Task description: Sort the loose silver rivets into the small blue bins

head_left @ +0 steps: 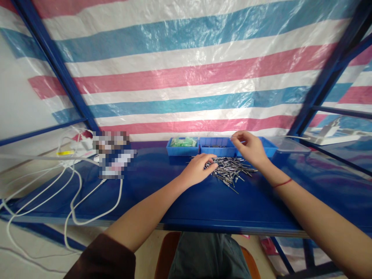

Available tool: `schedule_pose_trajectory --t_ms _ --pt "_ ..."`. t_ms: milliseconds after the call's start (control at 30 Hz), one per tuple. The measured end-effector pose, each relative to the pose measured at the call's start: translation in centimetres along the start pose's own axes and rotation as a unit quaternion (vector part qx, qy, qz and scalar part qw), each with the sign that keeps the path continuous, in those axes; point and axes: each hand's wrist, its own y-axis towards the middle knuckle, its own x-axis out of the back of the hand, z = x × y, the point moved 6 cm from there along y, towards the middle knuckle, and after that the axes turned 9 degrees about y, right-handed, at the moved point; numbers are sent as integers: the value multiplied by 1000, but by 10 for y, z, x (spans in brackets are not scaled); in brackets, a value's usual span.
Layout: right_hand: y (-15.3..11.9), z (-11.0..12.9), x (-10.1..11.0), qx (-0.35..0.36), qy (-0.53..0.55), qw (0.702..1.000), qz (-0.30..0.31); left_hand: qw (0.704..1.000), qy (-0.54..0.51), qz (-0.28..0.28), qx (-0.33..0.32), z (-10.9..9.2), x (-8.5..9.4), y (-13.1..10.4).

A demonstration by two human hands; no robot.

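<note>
Curling hands near metal rods, grip unclear

Striped plastic sheeting behind blue metal frame; pale floor, seemingly plain.

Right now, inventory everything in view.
Rods: many, silvery, table and middle bin
Bins: at least three, blue, back
Packets: some, green, left bin
Table: one, blue, centre
Plastic lid: one, clear, right
Object: one, white, far right
Cables: several, white, left
Pixelated items: uncounted, left
Sheet: one, multicoloured, behind
Posts: two, blue, sides
Seat: one, orange, below
Wristband: one, red, right
Trousers: one, grey, below
Sleeve: one, dark, left
Left hand: one, at rods
Right hand: one, by bins
</note>
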Motion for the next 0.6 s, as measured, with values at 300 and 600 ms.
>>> schedule_pose_trajectory --t_ms 300,600 --pt "15 -66 37 -31 -345 938 25 974 134 118 -137 -20 -20 -10" --pt "5 -19 3 77 -282 954 71 964 189 96 -161 -26 -16 -9"
